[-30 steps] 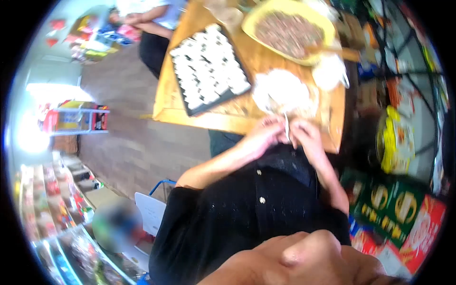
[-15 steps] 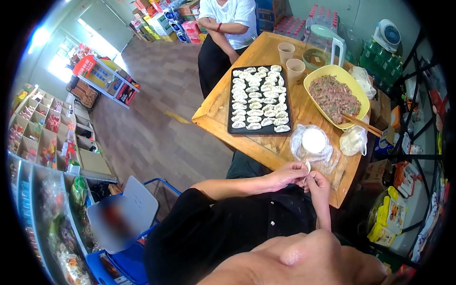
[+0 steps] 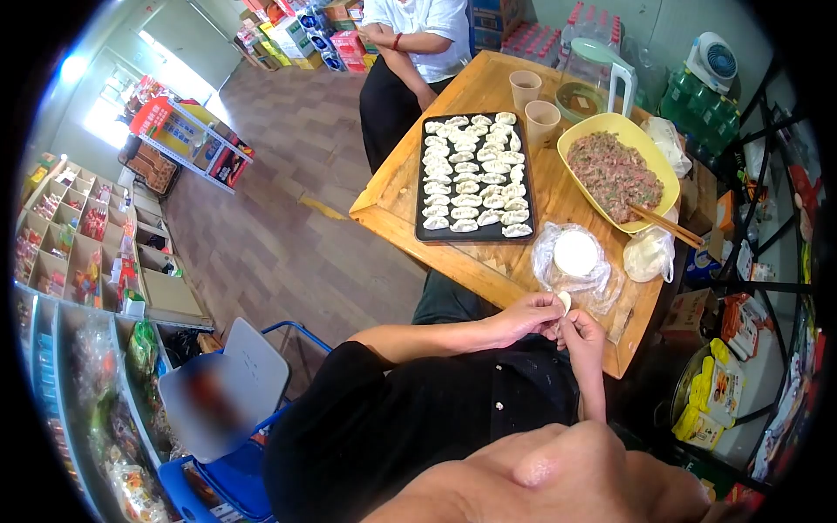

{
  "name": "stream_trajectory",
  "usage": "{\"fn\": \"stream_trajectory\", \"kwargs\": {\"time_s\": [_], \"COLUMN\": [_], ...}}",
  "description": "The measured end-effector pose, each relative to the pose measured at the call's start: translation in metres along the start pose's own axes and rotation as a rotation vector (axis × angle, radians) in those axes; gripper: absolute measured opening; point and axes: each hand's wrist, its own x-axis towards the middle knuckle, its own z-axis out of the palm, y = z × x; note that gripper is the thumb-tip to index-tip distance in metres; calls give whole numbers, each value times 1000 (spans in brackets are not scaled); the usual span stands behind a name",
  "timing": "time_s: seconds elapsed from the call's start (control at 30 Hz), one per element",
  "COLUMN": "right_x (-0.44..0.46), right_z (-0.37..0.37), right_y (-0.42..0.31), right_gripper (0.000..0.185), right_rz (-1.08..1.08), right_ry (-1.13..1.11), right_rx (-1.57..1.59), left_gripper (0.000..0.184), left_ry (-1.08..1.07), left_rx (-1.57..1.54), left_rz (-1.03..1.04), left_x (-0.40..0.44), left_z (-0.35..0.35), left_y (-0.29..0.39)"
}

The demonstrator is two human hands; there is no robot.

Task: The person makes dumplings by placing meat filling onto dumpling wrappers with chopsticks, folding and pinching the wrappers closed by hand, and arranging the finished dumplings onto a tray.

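Note:
At the near corner of the table, my left hand (image 3: 530, 319) and my right hand (image 3: 582, 339) meet with fingers pinched. Between them is a dumpling (image 3: 565, 301), its pale wrapper edge showing and the rest covered by my fingers. Just beyond lies a stack of round white dumpling wrappers (image 3: 576, 253) on a crumpled plastic bag (image 3: 547, 254). Left of it, a black tray (image 3: 425, 234) carries rows of shaped dumplings (image 3: 466, 187). A yellow bowl (image 3: 673, 187) to the right contains minced filling (image 3: 613, 170), with chopsticks (image 3: 667, 225) resting in it.
Two paper cups (image 3: 542, 120) and a clear pitcher (image 3: 582, 94) stand at the back of the wooden table (image 3: 384, 196). A knotted plastic bag (image 3: 648, 254) sits beside the bowl. Another person (image 3: 418, 48) sits across with folded arms. Shelves flank both sides; a blue chair (image 3: 231, 475) is at left.
My hands stay together, with small finger movements at the dumpling; its pale edge looks rounder and more face-on now. The whole view has shifted slightly. The tray and bowl are unchanged.

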Motion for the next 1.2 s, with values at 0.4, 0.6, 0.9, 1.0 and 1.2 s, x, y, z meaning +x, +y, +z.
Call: {"fn": "stream_trajectory", "kwargs": {"time_s": [0.4,0.6,0.9,1.0,1.2], "right_x": [2,-1,-2,1,-4], "right_z": [-1,-5,-13,-8,-2], "right_y": [-2,-28,-27,-19,-14], "right_gripper": [12,24,30,30,28], "right_rz": [17,116,148,119,190], "right_ry": [10,5,-69,58,-62], "right_rx": [33,643,663,638,566], "left_gripper": [18,56,18,15,13], "left_ry": [-9,30,17,85,103], "left_rx": [150,470,-291,-191,-160], "left_rz": [86,403,-61,-5,71], "left_x": [-2,1,3,5,8], "left_z": [-3,-6,2,-7,-8], "left_y": [6,5,27,20,19]}}
